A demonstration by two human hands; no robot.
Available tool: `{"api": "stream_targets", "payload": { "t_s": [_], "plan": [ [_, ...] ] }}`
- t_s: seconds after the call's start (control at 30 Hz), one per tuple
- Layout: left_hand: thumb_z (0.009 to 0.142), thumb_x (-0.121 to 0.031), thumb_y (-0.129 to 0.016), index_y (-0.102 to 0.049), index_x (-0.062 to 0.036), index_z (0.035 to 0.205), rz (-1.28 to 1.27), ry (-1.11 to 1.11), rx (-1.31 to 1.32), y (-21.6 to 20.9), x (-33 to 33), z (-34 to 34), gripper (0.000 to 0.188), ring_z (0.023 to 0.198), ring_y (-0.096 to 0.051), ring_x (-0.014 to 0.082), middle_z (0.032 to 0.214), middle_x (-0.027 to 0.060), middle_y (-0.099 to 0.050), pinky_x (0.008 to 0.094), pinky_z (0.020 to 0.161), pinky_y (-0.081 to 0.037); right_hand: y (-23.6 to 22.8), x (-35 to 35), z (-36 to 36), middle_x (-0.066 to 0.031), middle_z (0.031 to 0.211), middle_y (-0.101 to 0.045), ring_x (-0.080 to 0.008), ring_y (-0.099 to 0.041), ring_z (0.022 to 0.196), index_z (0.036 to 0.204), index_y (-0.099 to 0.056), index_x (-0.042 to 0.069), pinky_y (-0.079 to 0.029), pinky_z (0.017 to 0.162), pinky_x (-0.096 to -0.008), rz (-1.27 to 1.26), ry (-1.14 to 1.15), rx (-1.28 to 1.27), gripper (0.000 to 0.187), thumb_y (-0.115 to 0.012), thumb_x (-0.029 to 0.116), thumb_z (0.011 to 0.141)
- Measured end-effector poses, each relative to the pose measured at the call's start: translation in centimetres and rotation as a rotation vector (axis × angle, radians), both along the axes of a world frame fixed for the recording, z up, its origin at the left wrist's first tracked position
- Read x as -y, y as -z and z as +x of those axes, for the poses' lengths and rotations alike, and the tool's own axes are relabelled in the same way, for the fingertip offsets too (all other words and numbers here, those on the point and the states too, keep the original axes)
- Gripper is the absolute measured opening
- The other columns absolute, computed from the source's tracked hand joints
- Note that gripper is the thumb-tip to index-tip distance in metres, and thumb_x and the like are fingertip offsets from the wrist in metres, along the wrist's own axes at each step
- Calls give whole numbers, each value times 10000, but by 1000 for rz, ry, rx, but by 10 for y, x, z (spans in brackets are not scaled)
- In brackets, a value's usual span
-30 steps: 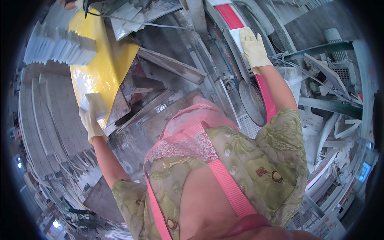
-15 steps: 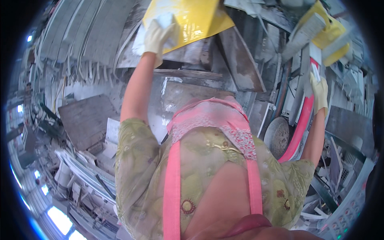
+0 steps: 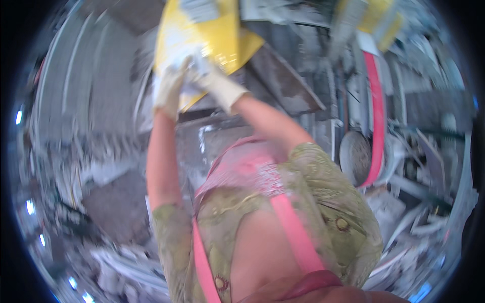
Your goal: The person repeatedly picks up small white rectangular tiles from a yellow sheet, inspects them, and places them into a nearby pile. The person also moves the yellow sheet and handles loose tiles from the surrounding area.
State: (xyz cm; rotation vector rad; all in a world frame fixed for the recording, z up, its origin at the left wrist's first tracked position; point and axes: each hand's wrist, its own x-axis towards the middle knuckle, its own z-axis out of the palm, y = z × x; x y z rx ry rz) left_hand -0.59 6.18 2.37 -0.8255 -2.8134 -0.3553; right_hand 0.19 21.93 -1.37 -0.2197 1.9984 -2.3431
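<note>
Both my hands wear off-white gloves and meet over the lower left part of a glossy yellow sheet [image 3: 222, 43]. My left hand [image 3: 171, 91] has its fingers bent inward, close to a small pale patch between the hands. From the right, my right hand [image 3: 217, 83] reaches in with its fingers curled toward the same spot. Something whitish shows at the fingertips, but blur and the gloves hide what it is. White smears cover the sheet's left side around the fingers. A pale grey block [image 3: 199, 9] lies on the sheet near the top edge.
Stacked grey slabs [image 3: 91, 81] stand at the left. To the right, a red strip [image 3: 375, 121] curves down past a round grey dish [image 3: 355, 157]. A dark, stained board [image 3: 288, 83] slants beside the sheet. Another yellow piece [image 3: 379, 20] is at the upper right.
My right hand has swung from beside the red strip, where it held a thin white piece, over to my left hand. My left hand has come down nearer me on the sheet.
</note>
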Motion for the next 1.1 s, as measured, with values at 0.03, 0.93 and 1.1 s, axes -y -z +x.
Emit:
{"api": "stream_targets", "payload": {
  "t_s": [0.03,0.93,1.1],
  "plan": [
    [870,106,-512,-551,-191,1497,74,66,57,-6,1,-2,695,1095,-647,404,1172,273,-656,449,989,-518,3,0,-2,-264,1494,-478,-352,-471,1382,1564,-290,-31,-392,1140,-422,179,-4,28,1076,-754,605,831],
    [666,-593,-853,-279,56,1583,403,-717,421,33,-4,-15,1261,1434,-420,400,1550,277,-385,450,1161,-380,81,-574,4,-159,1643,-333,-326,-280,1513,1571,-365,87,-181,1209,-587,1730,742,238,802,-525,595,971],
    [670,-535,-864,-295,44,1582,494,-650,426,32,-14,-13,1221,1419,-436,389,1546,267,-393,448,1153,-385,75,-559,73,-175,1657,-298,-353,-246,1544,1600,-312,73,-190,1219,-582,1703,699,159,821,-523,568,980]
  ]
}}
